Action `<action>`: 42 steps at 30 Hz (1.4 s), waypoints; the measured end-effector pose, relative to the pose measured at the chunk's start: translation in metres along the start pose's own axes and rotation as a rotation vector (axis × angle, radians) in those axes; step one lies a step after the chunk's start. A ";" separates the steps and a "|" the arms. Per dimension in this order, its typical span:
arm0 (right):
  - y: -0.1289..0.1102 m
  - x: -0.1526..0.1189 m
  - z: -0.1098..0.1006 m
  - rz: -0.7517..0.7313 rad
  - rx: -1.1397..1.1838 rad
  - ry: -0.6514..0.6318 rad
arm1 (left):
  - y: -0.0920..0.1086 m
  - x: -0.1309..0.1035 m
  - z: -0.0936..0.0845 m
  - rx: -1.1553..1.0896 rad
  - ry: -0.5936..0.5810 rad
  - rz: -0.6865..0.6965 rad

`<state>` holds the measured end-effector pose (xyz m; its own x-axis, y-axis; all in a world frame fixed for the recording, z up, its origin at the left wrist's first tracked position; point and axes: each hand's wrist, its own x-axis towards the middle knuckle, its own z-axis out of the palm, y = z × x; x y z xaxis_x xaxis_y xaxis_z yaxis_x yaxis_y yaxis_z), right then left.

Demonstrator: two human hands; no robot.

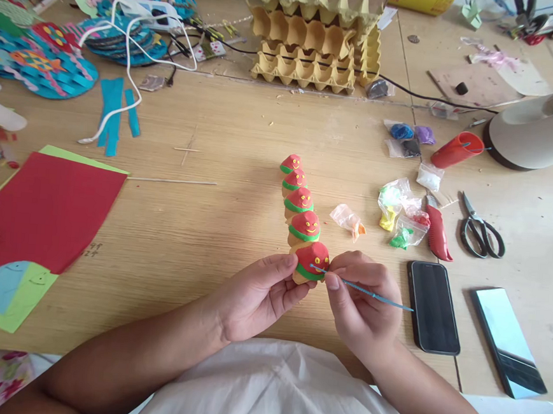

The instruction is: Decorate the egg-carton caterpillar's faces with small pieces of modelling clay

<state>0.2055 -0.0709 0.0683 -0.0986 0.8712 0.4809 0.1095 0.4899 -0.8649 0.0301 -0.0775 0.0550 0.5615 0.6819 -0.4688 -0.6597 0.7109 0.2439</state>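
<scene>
A row of egg-carton cups (300, 199) coated in red and green clay, each with a small yellow face, runs away from me over the table. My left hand (265, 289) grips the nearest cup (312, 258) from its left side and below. Between the thumb and fingers of my right hand (365, 297) is a thin blue modelling stick (377, 296). Its tip touches the red front of that nearest cup, beside the yellow eyes. Part of the cup's underside is hidden by my left fingers.
Right of the row lie bags of coloured clay (403, 210), a red-handled cutter (437, 231), scissors (481, 233), a phone (434, 307) and a second dark slab (510, 340). Red paper (55, 215) lies left. Egg cartons (309, 34) stack at the back, near a red cup (453, 151).
</scene>
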 end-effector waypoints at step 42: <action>0.000 -0.001 -0.002 -0.009 0.005 -0.021 | -0.001 0.001 -0.002 -0.015 -0.006 0.009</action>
<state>0.2076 -0.0716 0.0676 -0.1205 0.8657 0.4858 0.1033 0.4976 -0.8612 0.0298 -0.0779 0.0526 0.5586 0.6893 -0.4613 -0.6718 0.7022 0.2357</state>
